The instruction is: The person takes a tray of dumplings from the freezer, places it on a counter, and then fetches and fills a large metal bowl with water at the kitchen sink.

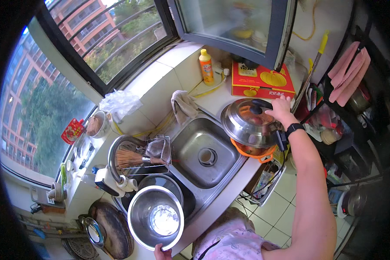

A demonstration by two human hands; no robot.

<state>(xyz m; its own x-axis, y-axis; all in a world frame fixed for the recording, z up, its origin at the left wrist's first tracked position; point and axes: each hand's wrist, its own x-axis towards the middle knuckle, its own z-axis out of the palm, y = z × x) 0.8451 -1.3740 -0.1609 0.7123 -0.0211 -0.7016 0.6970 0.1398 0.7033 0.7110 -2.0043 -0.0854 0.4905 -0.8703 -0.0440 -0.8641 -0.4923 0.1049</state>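
My left hand (pixel 162 252) grips the near rim of a stainless steel bowl (pixel 139 217), tilted so that its bright inside faces me. The bowl is in front of a dark round basin (pixel 189 200) at the left of the sink. My right hand (pixel 280 111) is at the black handle (pixel 261 104) of a domed stainless steel lid (pixel 243 130), thumb and fingers around the handle's end. An orange plastic basket (pixel 266 156) with reddish contents shows under the lid's near edge. The steel sink (pixel 188 152) between my hands has a light-coloured cup-like piece (pixel 206 156) at its drain.
A wire rack (pixel 167 152) with a straw brush (pixel 128 158) and the curved faucet (pixel 112 152) stand left of the sink. Behind are a grey cloth (pixel 183 105), an orange bottle (pixel 206 68) and a red carton (pixel 263 79). The open window sash (pixel 273 35) overhangs the carton. A black cable (pixel 274 177) hangs at right.
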